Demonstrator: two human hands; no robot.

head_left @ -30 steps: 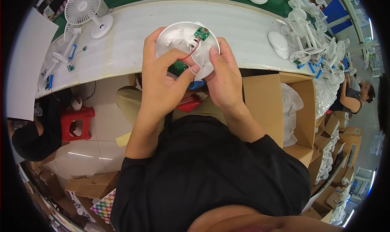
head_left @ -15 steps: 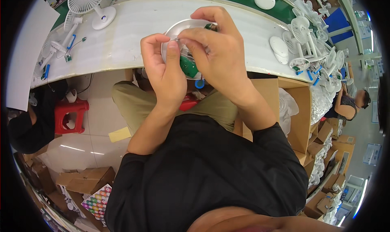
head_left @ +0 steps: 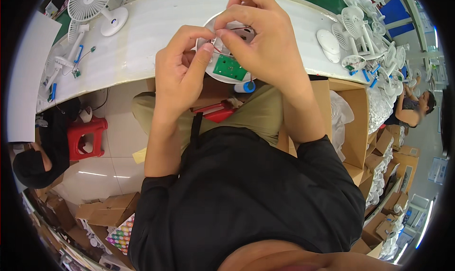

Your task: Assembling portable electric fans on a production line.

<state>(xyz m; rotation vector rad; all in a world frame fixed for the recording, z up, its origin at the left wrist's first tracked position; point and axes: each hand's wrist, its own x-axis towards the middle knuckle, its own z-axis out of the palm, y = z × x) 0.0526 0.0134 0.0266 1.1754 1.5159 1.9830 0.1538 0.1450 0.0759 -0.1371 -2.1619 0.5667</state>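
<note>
A round white fan base sits at the near edge of the bench, its hollow side up and partly hidden by my hands. Over it, my left hand pinches thin wires between thumb and forefinger. My right hand meets it there, thumb and forefinger closed on the wires too; the exact grip is hidden. A green circuit board lies tilted across the base's near side. Below the rim hangs a blue-and-white cylinder, which looks like a battery.
At the left stand a white desk fan and loose boards with blue cylinders. Stacked white discs and several fans fill the right side. An open carton stands by my right arm; a red stool is left.
The circuit board has turned and shows more of its face. The blue-and-white cylinder has come further into view. My hands stay close together over the base, their fingers slightly shifted.
</note>
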